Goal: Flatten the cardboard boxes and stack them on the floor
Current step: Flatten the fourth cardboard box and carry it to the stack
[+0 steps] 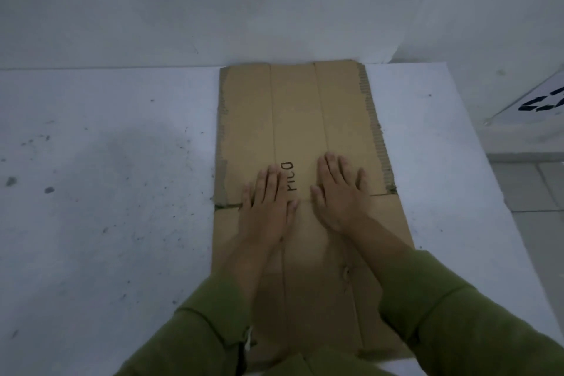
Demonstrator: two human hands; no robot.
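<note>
Cardboard box [320, 107] flattened, both hands pressing

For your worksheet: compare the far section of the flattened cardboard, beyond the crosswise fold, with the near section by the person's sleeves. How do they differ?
The far section has ragged, torn side edges showing corrugation; the near section has cleaner edges. The far section carries dark handwritten lettering; the near section shows none, only a small scuff. Both hands, left hand and right hand, press across the fold. Both sections are brown, creased lengthwise and lie flat.
</note>
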